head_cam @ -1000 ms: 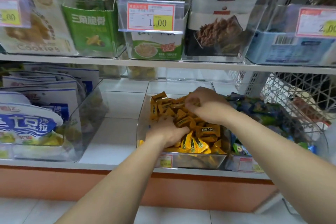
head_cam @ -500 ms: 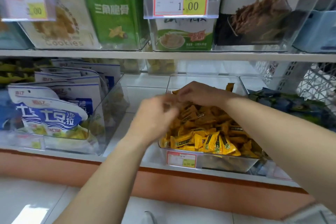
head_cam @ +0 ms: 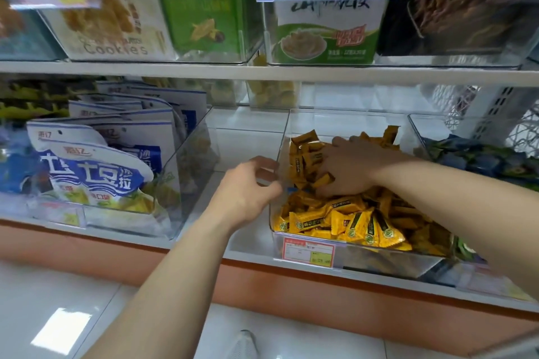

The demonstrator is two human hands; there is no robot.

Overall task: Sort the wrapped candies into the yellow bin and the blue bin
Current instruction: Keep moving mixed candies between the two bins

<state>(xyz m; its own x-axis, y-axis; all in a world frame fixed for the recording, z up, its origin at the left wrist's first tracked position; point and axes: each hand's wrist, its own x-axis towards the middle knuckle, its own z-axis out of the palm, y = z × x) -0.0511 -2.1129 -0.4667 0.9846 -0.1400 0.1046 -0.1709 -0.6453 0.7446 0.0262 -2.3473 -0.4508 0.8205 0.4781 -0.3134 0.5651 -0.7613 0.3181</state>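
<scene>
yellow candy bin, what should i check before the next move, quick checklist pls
1. Right hand in the yellow bin: ok, it lies on the yellow candies.
2. Right grip holding a candy: cannot tell, the fingertips are sunk in the pile.
3. Left hand out of the pile: ok, it sits just outside the bin's left wall with fingers curled.
4. Left grip on that wall: cannot tell.
5. Only yellow in this bin: cannot tell, a blue speck shows near the left wall.
6. Blue bin ready: ok, directly beside it, open-topped, holding blue candies.
</scene>
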